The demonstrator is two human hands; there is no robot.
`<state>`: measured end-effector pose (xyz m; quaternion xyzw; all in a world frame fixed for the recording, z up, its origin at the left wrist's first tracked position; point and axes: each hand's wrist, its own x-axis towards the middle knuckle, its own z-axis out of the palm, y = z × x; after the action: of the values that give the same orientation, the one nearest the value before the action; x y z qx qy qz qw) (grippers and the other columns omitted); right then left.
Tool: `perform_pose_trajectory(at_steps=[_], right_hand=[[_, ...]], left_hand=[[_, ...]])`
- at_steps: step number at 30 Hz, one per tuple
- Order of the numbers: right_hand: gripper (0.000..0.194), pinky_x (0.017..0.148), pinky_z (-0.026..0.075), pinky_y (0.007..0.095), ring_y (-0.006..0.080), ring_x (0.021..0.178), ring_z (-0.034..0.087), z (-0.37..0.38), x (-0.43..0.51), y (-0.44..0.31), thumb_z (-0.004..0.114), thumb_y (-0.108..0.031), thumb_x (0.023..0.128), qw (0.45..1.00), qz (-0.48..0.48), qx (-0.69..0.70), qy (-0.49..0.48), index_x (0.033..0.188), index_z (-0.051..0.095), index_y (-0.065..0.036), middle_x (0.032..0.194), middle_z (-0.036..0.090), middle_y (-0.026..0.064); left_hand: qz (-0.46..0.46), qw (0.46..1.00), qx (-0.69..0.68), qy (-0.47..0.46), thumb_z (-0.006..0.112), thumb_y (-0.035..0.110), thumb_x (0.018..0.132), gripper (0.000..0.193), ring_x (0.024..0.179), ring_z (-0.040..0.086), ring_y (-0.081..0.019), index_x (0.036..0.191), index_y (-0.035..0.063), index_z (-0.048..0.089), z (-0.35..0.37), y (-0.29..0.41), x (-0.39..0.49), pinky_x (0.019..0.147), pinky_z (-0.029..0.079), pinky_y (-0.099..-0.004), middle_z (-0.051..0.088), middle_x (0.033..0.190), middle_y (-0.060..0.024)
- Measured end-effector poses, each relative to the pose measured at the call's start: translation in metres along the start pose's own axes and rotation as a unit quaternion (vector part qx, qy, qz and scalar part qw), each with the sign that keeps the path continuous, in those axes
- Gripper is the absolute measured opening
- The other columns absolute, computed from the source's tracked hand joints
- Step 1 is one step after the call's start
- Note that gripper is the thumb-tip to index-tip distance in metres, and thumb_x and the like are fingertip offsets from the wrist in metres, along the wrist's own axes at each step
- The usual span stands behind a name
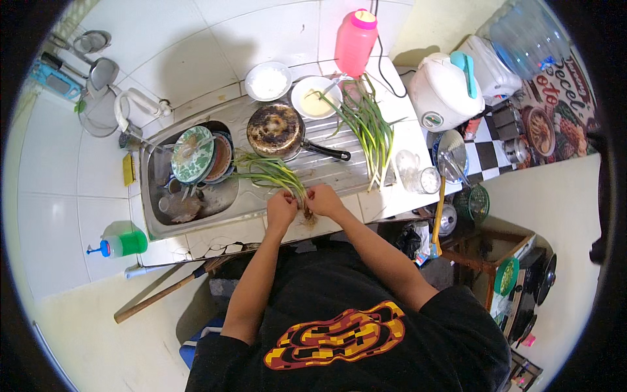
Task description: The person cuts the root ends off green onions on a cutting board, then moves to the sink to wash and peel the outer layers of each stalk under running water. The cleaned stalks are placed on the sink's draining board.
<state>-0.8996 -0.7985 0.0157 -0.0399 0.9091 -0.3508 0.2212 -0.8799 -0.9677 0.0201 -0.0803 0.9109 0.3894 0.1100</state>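
A small bunch of spring onions (274,172) lies across the front rim of the steel sink, green tops pointing to the far left and stringy roots towards me. My left hand (282,209) pinches the bunch from its left side, just above the roots. On the other side, my right hand (324,200) has its fingertips on the white stems near the root end. Fingers hide part of the stems. A larger bunch of spring onions (365,132) rests to the right on the ribbed drainboard (328,176). Beyond my hands sits an upturned, scorched saucepan (275,130) with a black handle.
Stacked plates (193,154) and other dishes fill part of the sink basin (223,198), under a white faucet (139,104). Two white bowls (268,81) stand behind the saucepan. Glass jars (429,180), a rice cooker (443,90) and a pink bottle (356,44) are on the right.
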Motion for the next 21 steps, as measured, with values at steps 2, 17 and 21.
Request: perform_pose_trajectory(at_steps=[2, 17, 21], right_hand=[[0.027, 0.071, 0.055, 0.0378, 0.0248, 0.073, 0.069, -0.009, 0.0, 0.002, 0.07, -0.025, 0.087, 0.995, -0.027, 0.092, -0.004, 0.097, 0.071, 0.0, 0.084, 0.072, 0.0149], [0.015, 0.069, 0.057, 0.0292, 0.0135, 0.076, 0.066, -0.048, -0.026, -0.017, 0.062, -0.012, 0.097, 0.906, -0.017, 0.423, -0.024, 0.1, 0.068, 0.002, 0.086, 0.069, 0.0062], [0.017, 0.067, 0.049, 0.0229, 0.0066, 0.075, 0.059, -0.049, -0.038, -0.021, 0.062, -0.011, 0.099, 0.939, -0.055, 0.325, 0.1, 0.106, 0.068, 0.002, 0.085, 0.068, 0.001]], left_hand=[[0.028, 0.995, 0.007, 0.098, 0.069, 0.018, 0.088, 0.025, 0.079, 0.07, -0.0326, 0.103, -0.0015, 0.067, -0.007, 0.002, -0.006, 0.072, 0.055, -0.0401, 0.073, 0.088, -0.0166], [-0.189, 0.82, -0.484, -0.238, 0.062, 0.017, 0.098, 0.029, 0.095, 0.068, -0.0209, 0.119, -0.0037, 0.061, -0.018, 0.019, -0.001, 0.087, 0.058, -0.0335, 0.067, 0.109, -0.0103], [-0.2, 0.811, -0.504, -0.221, 0.062, 0.012, 0.097, 0.018, 0.091, 0.069, -0.0208, 0.108, -0.0017, 0.066, 0.011, 0.011, 0.018, 0.081, 0.057, -0.0318, 0.068, 0.1, -0.0088]])
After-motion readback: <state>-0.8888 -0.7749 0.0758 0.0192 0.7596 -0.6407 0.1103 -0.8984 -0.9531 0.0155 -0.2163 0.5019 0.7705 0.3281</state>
